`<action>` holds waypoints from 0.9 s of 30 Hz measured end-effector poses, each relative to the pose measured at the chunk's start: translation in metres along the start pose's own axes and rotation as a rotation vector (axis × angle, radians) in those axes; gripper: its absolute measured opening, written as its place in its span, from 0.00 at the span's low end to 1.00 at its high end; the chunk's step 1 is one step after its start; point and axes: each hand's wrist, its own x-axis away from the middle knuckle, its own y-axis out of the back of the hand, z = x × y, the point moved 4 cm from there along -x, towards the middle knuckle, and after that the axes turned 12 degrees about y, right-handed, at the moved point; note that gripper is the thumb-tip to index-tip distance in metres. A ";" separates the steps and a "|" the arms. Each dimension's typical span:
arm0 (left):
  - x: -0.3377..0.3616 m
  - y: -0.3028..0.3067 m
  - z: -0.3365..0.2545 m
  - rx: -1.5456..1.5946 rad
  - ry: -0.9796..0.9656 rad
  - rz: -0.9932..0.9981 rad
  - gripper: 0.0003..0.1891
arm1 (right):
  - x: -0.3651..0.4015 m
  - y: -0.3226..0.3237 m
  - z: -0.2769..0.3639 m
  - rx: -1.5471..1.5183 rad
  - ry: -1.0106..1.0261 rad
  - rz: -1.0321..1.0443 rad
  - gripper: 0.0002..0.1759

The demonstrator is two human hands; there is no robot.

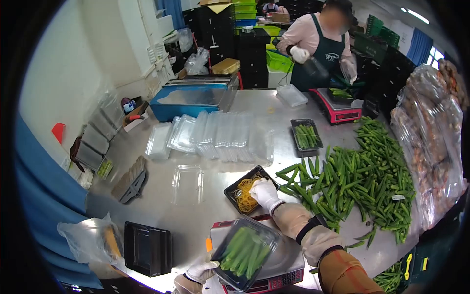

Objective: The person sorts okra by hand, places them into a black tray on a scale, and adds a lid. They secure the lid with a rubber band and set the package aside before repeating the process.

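My left hand point(201, 270), in a white glove, grips the lower left edge of a black tray of okra point(244, 252) under a clear lid. The tray is tilted above a red and silver scale point(286, 255). My right hand point(265, 194), also gloved, reaches into a black tray of yellow rubber bands point(244, 197). Its fingers are pressed together at the bands; whether a band is between them is too small to tell. A large pile of loose okra point(362, 181) lies to the right.
Stacked clear lids point(225, 136) stand beyond my hands, near a blue machine point(191, 98). Empty black trays point(148, 249) sit at left. A banded okra tray point(307, 135) is at centre right. A co-worker point(320, 44) stands across the table behind another scale point(342, 113).
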 end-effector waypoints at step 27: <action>0.049 -0.058 0.063 0.249 -0.471 0.223 0.28 | 0.038 0.144 0.033 -0.506 -0.230 -0.454 0.08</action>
